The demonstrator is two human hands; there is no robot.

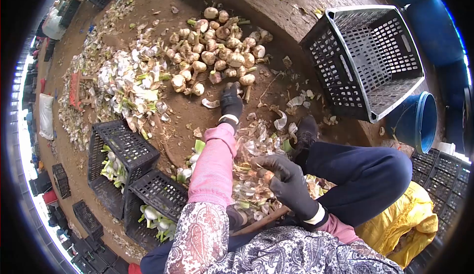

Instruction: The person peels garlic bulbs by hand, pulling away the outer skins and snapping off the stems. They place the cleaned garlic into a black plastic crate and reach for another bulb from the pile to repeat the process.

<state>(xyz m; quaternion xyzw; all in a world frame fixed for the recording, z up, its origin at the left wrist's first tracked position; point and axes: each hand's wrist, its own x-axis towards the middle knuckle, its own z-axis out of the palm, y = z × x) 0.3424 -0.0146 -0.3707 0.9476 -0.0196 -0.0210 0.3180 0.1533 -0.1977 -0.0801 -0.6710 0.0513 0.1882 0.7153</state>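
My left hand (231,102), in a dark glove, reaches forward to the near edge of a pile of untrimmed garlic bulbs (208,57). Its fingertips are beside a bulb with a stalk (247,80); whether they grip anything is too small to tell. Close to my lap, my right hand (289,181), also gloved, is closed with a small brownish piece (267,176) at its fingers, too small to identify. Loose garlic skins (254,143) cover the ground between my legs.
An empty-looking black crate (345,66) lies tilted at the right, by a blue bucket (422,121). Two crates at lower left hold white garlic with green stems (159,220). A heap of peelings (131,76) spreads at left. Yellow sacking (405,219) lies at lower right.
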